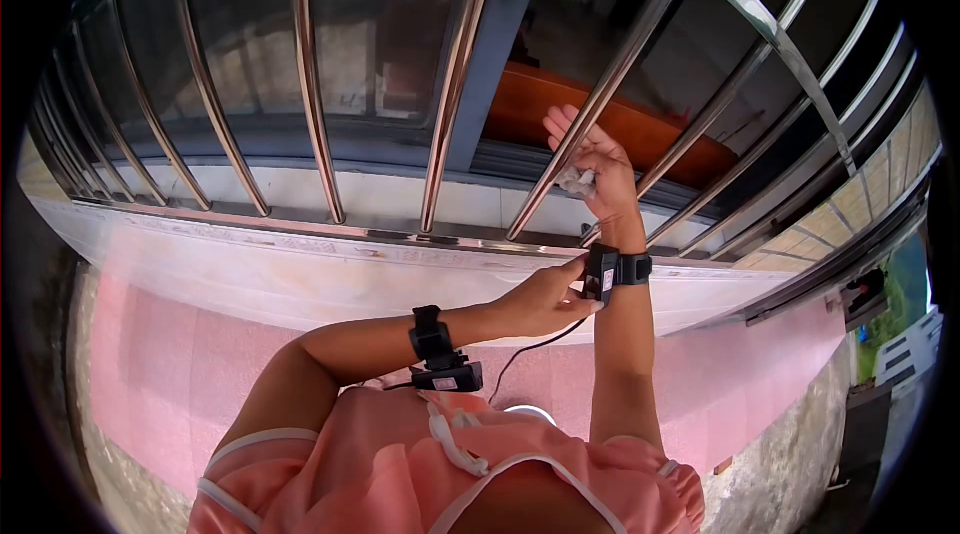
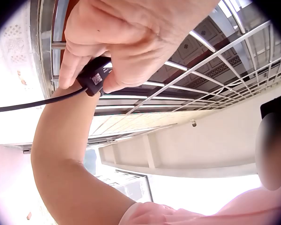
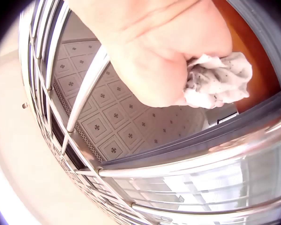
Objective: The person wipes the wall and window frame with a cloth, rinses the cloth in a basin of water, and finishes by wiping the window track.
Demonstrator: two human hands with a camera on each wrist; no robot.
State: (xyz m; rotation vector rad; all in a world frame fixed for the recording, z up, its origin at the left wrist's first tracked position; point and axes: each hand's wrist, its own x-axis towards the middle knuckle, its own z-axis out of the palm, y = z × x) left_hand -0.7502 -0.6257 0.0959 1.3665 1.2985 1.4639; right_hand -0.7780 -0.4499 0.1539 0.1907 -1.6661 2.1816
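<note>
- Location: the crumpled white cloth (image 1: 575, 182) is in the right hand (image 1: 612, 174), beyond the metal bars (image 1: 308, 84) and near the reddish-brown panel (image 1: 530, 96). Its dark specks show in the right wrist view.
- Right hand: the thumb is folded in and traps the cloth against the hand; the other fingers extend upward, with one bar crossing in front of them.
- Left hand (image 1: 540, 302): thumb and fingers pinch the small black camera box (image 1: 600, 274), which sits beside the black strap (image 1: 635, 269) on the right wrist.
- Cloth, handling: judged light, soft and limp — it should compress readily and take the shape of the grip. Fabric or thick paper cannot be told; nor can wet or dry. If paper, treat as liable to tear.
- Cloth, grip point: hold the gathered middle between thumb and finger bases. Loose folds project past the thumb; a pinch on one fold alone would probably let the bundle open or drop.
- Clearance: the bars are rigid and look smooth. Keep the bundle compact, since a trailing edge could snag between them.
- Camera box, handling: judged light, stiff and possibly slick. Grasp opposite side faces and avoid loading the black cable (image 1: 535, 346) — a pull on it could twist the box.
</note>
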